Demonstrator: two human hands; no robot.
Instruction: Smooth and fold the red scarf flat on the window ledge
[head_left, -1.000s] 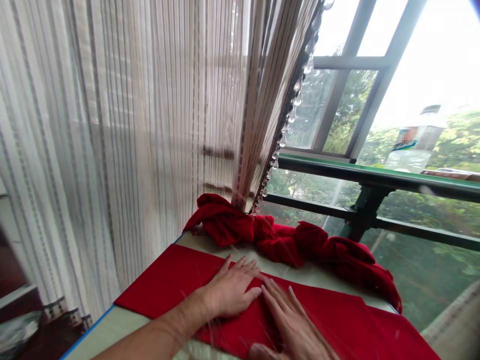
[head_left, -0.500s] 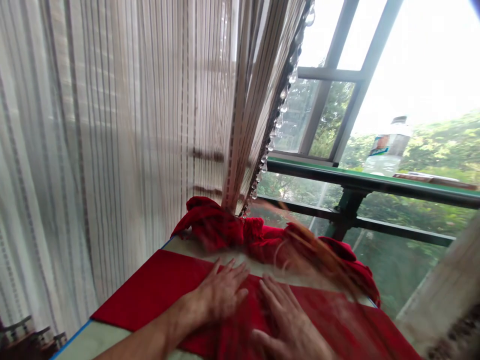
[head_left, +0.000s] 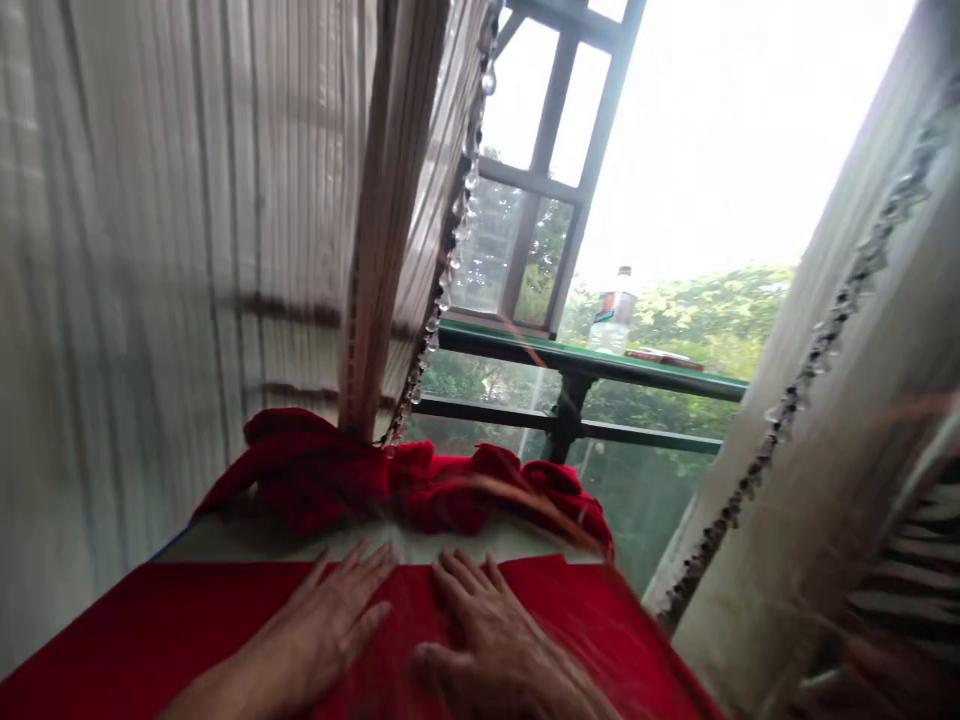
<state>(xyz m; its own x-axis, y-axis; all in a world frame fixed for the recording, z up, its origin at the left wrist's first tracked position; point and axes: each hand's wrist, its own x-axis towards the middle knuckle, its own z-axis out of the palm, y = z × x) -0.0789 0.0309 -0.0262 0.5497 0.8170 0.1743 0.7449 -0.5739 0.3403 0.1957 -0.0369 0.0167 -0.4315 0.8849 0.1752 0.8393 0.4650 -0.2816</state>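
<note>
A flat red cloth (head_left: 172,630) is spread over a pale board (head_left: 217,540) with a blue edge. On it lies my left hand (head_left: 330,610), palm down with its fingers stretched forward. My right hand (head_left: 487,630) rests on the same cloth just to the right, fingers extended and thumb out to the side. Both sets of fingertips reach close to the cloth's far edge, where a strip of the board shows. Bunched red fabric (head_left: 315,475) is heaped along the board's far end. Motion blurs parts of the cloth.
A striped string curtain (head_left: 285,200) with clear beads hangs at the left, touching the heap. Another beaded curtain (head_left: 810,400) hangs at the right. Beyond the heap, a plastic bottle (head_left: 613,318) and a flat item (head_left: 664,358) sit on a green-topped railing (head_left: 510,345) by the window.
The view has turned right, so the curtain, railing and heap appear further left and the right curtain shows more. Both hands remain flat on the cloth, now nearer its far edge.
</note>
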